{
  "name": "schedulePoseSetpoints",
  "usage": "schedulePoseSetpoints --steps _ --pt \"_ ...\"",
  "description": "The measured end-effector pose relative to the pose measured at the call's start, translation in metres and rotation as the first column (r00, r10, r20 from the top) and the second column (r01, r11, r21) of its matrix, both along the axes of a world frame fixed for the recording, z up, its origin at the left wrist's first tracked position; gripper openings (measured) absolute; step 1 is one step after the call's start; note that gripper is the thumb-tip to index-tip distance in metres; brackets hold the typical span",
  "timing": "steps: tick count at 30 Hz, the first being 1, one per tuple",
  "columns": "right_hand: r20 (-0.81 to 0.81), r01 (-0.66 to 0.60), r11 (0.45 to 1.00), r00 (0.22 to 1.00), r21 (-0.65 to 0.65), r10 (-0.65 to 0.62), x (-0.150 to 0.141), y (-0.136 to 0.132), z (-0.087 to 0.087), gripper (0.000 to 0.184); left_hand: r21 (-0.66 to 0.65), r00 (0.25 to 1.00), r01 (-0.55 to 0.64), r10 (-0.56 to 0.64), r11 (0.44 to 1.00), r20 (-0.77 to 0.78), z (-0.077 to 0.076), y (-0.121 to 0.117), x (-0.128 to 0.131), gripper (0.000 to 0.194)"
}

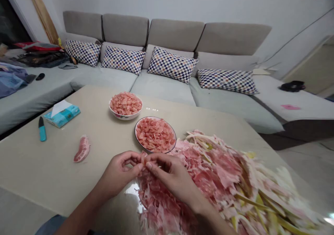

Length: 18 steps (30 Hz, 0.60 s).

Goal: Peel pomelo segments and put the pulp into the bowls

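My left hand and my right hand meet above the table's near side, fingers pinched together. Between their fingertips is a small pink piece of pomelo, mostly covered by the fingers. Just beyond them a dark-rimmed plate carries a heap of pink pomelo pulp. Farther back, a flowered bowl is piled with more pulp. One unbroken pomelo segment lies left of my hands. Under and right of my right hand spreads a big pile of pink membranes and yellow-white peel.
A blue tissue pack and a knife with a turquoise handle lie at the left of the pale table. A grey sofa with checkered cushions runs along the far side.
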State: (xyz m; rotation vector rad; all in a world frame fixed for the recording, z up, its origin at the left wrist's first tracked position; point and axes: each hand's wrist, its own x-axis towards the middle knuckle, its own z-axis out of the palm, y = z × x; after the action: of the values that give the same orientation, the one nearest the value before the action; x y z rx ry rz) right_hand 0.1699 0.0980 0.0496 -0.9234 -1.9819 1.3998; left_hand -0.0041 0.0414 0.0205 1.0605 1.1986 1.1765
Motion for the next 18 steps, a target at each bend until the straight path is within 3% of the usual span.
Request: schedulePoseSetpoints --steps 6,18 --pt "-0.021 0.012 0.999 1.0 0.045 -0.011 -0.0021 -0.0003 -0.0054 0.013 -0.027 0.978 0.018 -0.012 0.999 0.206 -0.0045 0.0018 0.0014 0.025" --pt "-0.08 0.059 0.995 0.995 -0.075 -0.065 -0.0083 -0.0033 -0.0076 0.011 -0.045 0.971 -0.184 0.189 0.982 0.147 0.0031 0.0037 0.0096 0.018"
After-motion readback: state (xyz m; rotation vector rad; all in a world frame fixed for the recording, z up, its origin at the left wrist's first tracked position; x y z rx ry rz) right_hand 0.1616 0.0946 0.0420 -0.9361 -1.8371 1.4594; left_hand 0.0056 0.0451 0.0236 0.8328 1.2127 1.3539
